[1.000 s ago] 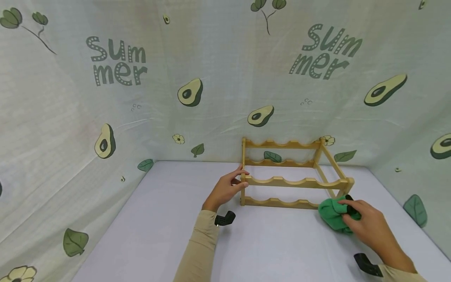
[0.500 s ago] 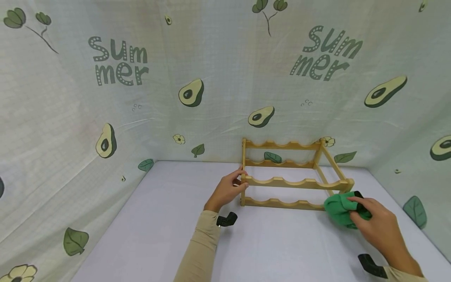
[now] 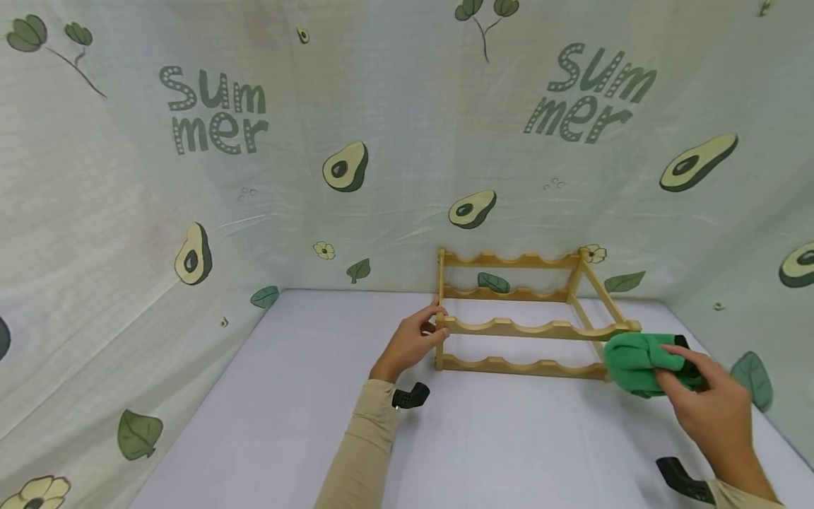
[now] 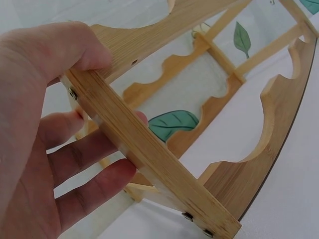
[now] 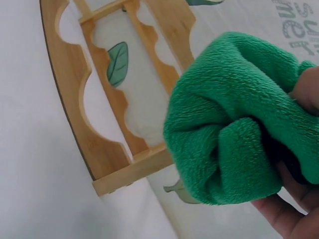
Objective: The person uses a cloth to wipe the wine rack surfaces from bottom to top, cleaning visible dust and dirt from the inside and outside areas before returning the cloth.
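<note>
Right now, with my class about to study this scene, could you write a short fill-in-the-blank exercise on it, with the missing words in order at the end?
1. The left hand grips the light-brown wooden rack with wavy-edged rails at the end on the person's ____ side.
2. The bunched, fluffy cloth in the right hand is coloured ____.
3. The pale curtain behind the rack shows, twice, the printed word ____.

Missing words: left; green; summer.

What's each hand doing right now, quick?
Left hand: closed, gripping the wooden wine rack by its left end.
Right hand: closed, holding a bunched green cloth.
</note>
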